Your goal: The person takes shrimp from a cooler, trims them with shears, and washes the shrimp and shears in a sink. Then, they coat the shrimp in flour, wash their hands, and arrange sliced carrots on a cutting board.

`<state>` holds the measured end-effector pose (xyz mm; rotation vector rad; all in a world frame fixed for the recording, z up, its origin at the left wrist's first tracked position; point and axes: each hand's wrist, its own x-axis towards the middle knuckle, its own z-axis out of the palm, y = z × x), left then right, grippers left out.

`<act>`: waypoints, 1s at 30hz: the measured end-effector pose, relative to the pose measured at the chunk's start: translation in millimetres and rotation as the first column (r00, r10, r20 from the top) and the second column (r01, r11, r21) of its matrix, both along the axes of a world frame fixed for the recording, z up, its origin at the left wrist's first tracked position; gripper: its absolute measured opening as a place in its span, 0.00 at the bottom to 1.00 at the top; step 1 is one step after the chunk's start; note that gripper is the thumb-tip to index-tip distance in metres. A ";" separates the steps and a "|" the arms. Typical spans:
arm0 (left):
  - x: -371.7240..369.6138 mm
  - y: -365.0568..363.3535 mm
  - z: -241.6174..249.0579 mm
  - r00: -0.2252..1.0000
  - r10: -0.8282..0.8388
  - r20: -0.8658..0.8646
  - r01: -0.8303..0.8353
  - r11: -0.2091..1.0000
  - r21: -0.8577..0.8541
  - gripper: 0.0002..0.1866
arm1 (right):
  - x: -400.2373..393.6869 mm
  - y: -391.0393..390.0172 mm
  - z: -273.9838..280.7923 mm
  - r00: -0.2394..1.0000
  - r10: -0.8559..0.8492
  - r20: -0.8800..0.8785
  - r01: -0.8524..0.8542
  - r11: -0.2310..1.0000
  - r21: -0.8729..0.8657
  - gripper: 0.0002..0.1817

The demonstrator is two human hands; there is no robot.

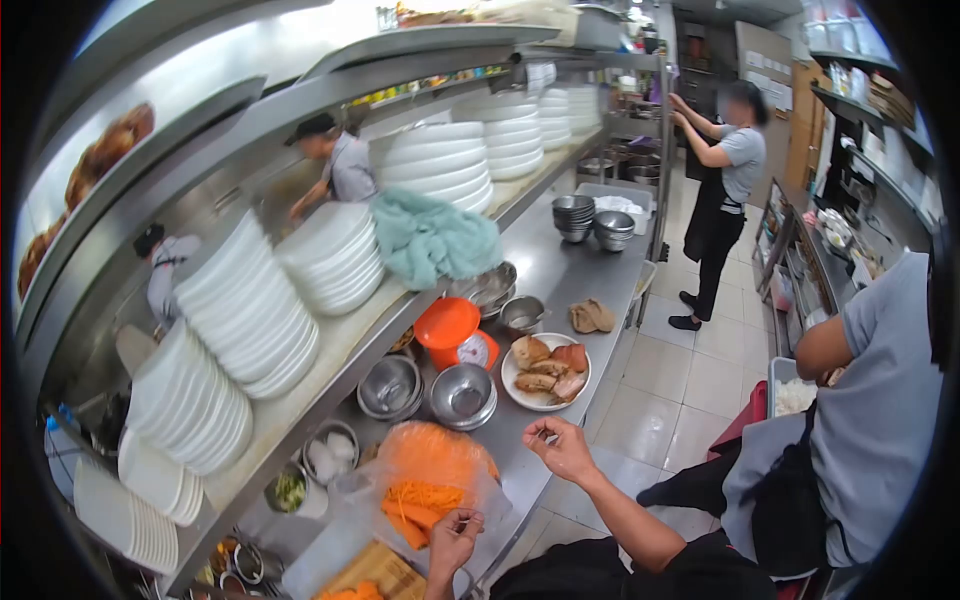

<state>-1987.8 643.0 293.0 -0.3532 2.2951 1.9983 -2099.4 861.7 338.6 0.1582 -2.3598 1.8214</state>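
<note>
The left hand (452,535) hovers at the near edge of the steel surface (560,270), its grip curled with fingertips drawn close together, right beside a clear plastic bag of shredded carrot (425,490); whether it pinches a strand or the bag's edge cannot be told. The right hand (562,450) is raised over the surface's front edge, thumb and forefinger pressed together in a small pinch, the other fingers loosely spread; nothing clear shows between them. Just beyond it sits a white plate of cooked meat pieces (545,370), with steel bowls (462,395) to its left and an orange scale (455,335) behind those. Stacks of white plates (250,310) lean on the shelf above. A person in a grey shirt (870,420) stands at right.
</note>
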 end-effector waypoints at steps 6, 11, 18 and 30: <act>-50.4 23.1 15.4 0.990 -0.139 0.030 0.136 0.988 0.070 0.09 | -41.8 45.2 -5.9 0.983 -0.126 -0.133 0.106 0.984 -0.145 0.07; -96.9 73.4 13.3 0.963 -0.270 0.015 0.267 0.958 0.102 0.09 | -79.0 105.5 -8.7 0.971 -0.207 -0.116 0.191 0.972 -0.138 0.06; -162.7 193.5 8.8 0.878 -0.466 0.111 0.454 0.883 0.117 0.11 | -138.9 222.6 -25.2 0.940 -0.335 -0.060 0.323 0.935 -0.146 0.06; -256.4 335.5 20.4 0.794 -0.602 0.086 0.584 0.794 0.171 0.10 | -241.8 338.9 -23.3 0.849 -0.524 -0.074 0.473 0.814 -0.338 0.06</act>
